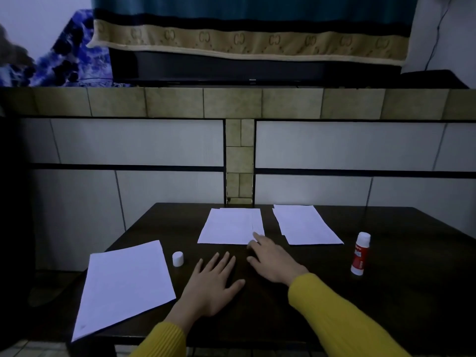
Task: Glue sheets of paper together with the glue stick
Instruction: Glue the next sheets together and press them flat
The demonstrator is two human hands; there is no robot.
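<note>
— Where are we sitting? Looks like a home to us, a living room perhaps.

— We think so too. Past our dark desk (386, 292) runs a tiled ledge (231, 103) with pale tiled panels (136, 143) beneath it.

— And on that ledge stands a flat black screen (257, 70), likely a television, with a teal and beige blanket (244, 39) draped over it.

— We see a blue patterned cloth (72, 60) heaped to its left, and a cable (435, 37) hanging down the white wall on the right.

— Household things, then; dim light, nothing of a shop or office.
</note>
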